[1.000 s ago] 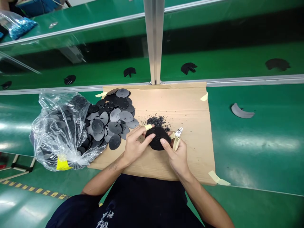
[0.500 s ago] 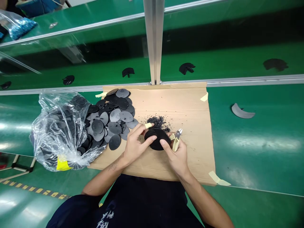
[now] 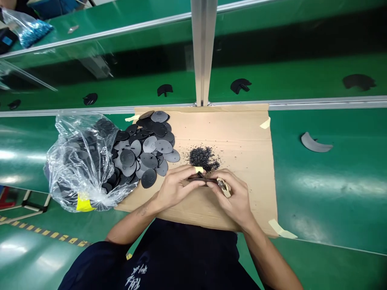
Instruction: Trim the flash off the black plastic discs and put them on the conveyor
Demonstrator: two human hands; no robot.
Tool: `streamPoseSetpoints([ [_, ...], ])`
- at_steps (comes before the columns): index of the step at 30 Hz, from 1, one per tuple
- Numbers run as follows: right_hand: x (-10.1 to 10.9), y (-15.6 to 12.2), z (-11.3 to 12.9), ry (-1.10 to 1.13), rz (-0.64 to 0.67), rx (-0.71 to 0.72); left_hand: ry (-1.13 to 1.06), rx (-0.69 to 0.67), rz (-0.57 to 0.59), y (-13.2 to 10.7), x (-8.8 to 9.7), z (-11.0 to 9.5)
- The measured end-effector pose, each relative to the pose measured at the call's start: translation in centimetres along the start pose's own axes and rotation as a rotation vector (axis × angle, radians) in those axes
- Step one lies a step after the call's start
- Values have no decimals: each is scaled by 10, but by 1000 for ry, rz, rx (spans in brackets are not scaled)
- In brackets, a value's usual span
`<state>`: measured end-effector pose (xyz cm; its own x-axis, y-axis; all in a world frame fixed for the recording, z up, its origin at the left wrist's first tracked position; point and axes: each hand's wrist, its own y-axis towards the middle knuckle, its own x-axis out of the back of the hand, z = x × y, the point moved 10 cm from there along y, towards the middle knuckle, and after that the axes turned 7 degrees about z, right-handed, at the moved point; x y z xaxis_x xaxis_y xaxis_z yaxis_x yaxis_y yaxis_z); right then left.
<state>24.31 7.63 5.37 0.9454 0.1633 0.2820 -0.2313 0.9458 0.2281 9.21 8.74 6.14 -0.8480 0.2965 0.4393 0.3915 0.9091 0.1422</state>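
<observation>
Both hands hold a black oval plastic disc [image 3: 202, 180], turned nearly edge-on over the cardboard. My left hand [image 3: 175, 186] pinches its left end; yellow tape wraps one fingertip. My right hand [image 3: 235, 197] grips the disc's right end between thumb and fingers. Tucked in that same hand are side cutters with cream handles [image 3: 224, 187]; their jaws are hidden. Just beyond the fingers lies a heap of small black plastic bits [image 3: 203, 158]. To the left, a pile of black oval discs [image 3: 149, 160] spreads out from a clear plastic bag [image 3: 80, 165].
The cardboard sheet [image 3: 242, 141] is taped to a green table [image 3: 317, 193]. A metal post [image 3: 205, 52] rises behind it, beside a glossy upright panel. A grey curved piece [image 3: 316, 143] lies at the right. Past the panel is a bag of blue pieces [image 3: 34, 32].
The disc has tipped from showing its flat face to nearly edge-on. My right hand has turned inward, and the cutters' jaws have gone out of sight.
</observation>
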Motion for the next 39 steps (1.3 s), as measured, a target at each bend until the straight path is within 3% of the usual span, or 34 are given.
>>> streamPoseSetpoints([
  [4, 0, -3, 17, -15, 26, 215, -54, -98, 14, 1, -1, -13],
  [7, 0, -7, 18, 9, -2, 276, -100, -160, 18, 2, -3, -20],
  [11, 0, -9, 17, -6, -11, 266, -82, -277, -97, -3, 6, -32],
  [17, 0, -8, 24, -39, 43, 291, -27, -284, -38, -4, 1, -37],
  [22, 1, -8, 24, -45, 55, 278, -18, -334, -144, -10, 9, -43],
  [28, -2, -13, 20, 23, 25, 273, -81, -236, 24, -3, -4, -32],
  [33, 0, -8, 11, 58, 83, 146, -116, -130, 28, -5, -2, -17],
  [36, 9, -2, 5, -82, 147, 53, -46, -151, 9, -7, 6, -17],
  [39, 12, 6, 12, -300, 241, 117, 20, -188, 31, -5, 10, -20],
])
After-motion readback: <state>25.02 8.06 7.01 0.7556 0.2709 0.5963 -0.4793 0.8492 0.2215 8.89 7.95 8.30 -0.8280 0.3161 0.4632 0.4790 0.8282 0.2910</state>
